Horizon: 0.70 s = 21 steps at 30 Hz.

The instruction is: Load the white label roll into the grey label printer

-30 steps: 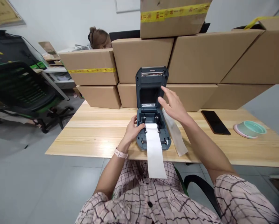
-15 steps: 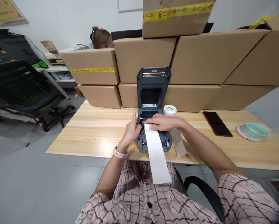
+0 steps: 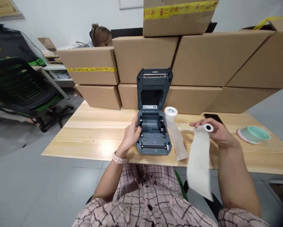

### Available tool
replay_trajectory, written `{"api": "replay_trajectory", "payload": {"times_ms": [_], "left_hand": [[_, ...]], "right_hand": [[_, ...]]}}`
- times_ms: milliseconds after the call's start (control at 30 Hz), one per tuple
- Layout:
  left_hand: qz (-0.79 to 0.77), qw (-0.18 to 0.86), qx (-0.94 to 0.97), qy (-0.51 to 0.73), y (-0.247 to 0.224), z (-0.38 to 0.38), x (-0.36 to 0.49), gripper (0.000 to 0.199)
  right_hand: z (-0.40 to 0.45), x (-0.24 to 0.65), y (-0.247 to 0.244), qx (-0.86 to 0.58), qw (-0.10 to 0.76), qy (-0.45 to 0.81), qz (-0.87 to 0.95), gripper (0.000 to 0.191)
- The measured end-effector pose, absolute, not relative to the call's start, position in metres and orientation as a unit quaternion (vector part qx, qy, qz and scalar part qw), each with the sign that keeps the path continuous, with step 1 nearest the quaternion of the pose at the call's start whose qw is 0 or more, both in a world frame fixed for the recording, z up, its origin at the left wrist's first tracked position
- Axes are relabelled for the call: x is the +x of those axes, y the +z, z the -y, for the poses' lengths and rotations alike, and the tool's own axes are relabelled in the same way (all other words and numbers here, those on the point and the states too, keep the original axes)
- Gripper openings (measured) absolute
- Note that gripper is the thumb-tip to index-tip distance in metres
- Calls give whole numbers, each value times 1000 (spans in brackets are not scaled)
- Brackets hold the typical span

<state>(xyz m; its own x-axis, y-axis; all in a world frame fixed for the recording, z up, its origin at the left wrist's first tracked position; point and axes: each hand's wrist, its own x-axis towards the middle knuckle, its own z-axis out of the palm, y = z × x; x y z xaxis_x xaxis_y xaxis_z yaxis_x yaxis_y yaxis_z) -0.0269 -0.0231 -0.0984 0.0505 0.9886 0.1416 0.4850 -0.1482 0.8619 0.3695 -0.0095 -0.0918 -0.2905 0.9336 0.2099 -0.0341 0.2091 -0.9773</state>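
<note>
A dark grey label printer stands on the wooden table with its lid raised and its roll bay showing bare inside. My left hand grips the printer's left side, thumb over the rim. Off to the right, my right hand holds a small paper roll above the table. A long white strip hangs from that roll past the table's front edge, and the dark core hole faces right. Beside the printer stands a thicker label roll, its loose strip trailing toward the front edge.
Stacked cardboard boxes wall off the back of the table. A black phone, partly behind my right hand, and a green round dish lie at the right. A person's head shows behind the boxes; an office chair stands left.
My right hand has lifted the small paper roll out of the printer and carried it right, its strip swinging along. My left hand stays at the printer's left side.
</note>
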Motion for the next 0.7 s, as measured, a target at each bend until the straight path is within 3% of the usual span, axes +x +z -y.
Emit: {"api": "replay_trajectory", "payload": {"times_ms": [100,233,567,700], "left_hand": [[-552,338,655,389,-101,19,-31,82],[-546,347,644,408,-104,18,-31,82],[-529,363,628,441,-109,22,-28,79],[-528,364,624,445,-111,22,-27,77]], "right_hand": [[10,363,-118,-469,423,561,536,45],[4,351,-128,-496,336,584,547,50],[-35,355,-103,-500,222,413,728,33],[-35,354,-107,-496,222,430,721,52]]}}
